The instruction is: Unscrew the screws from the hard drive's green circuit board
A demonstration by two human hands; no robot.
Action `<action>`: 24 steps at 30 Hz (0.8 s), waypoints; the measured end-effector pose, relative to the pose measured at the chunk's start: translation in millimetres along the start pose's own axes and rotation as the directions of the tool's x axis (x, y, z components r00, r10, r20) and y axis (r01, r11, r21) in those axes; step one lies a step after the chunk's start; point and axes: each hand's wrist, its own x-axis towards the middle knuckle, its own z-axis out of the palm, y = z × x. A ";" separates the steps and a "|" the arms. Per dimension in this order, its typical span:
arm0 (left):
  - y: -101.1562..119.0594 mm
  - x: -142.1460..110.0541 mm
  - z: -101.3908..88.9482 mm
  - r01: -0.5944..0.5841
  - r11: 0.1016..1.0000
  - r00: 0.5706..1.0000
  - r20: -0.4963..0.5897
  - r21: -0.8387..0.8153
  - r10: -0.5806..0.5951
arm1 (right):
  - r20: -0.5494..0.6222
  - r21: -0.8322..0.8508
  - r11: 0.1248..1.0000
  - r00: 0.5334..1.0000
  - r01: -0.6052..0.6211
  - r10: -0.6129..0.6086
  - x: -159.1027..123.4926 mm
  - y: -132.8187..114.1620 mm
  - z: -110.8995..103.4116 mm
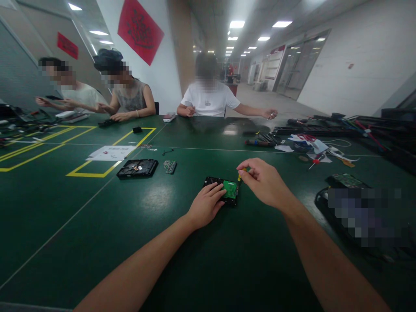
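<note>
The right hand's (261,180) grip is closed around a yellow screwdriver (240,174), its lower end by the right edge of a hard drive (232,201); the left hand (205,203) lies open across the drive, beside its green circuit board (230,189); the drive sits on the dark green desk (130,225). Further left lie a loose board (170,167) and a second black drive (138,168); three people sit opposite.

A dark green table (74,242) bears yellow tape (86,175) outlines. The drive (231,201) is black, its board (231,189) bright green; the screwdriver (239,177) yellow; the poster (138,32) red with black lettering.
</note>
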 end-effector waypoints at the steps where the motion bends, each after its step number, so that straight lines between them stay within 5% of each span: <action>1: -0.4 -0.1 0.5 -0.001 1.000 1.000 -0.001 0.000 0.001 | 0.004 -0.001 1.000 1.000 0.029 -0.029 0.4 -0.2 -0.2; 15: -3.4 -0.6 4.0 0.006 1.000 1.000 0.006 0.000 -0.006 | 0.094 0.071 0.994 0.991 0.083 -0.090 -0.9 0.8 -0.8; 19: -2.4 0.6 4.4 0.006 1.000 1.000 -0.002 -0.006 -0.006 | 0.039 -0.069 0.991 0.993 0.113 -0.111 0.4 1.6 -1.4; 24: -0.7 0.4 1.1 0.006 1.000 1.000 0.007 -0.013 -0.006 | -0.043 -0.301 0.954 0.999 -0.003 -0.010 -0.7 -0.3 -2.3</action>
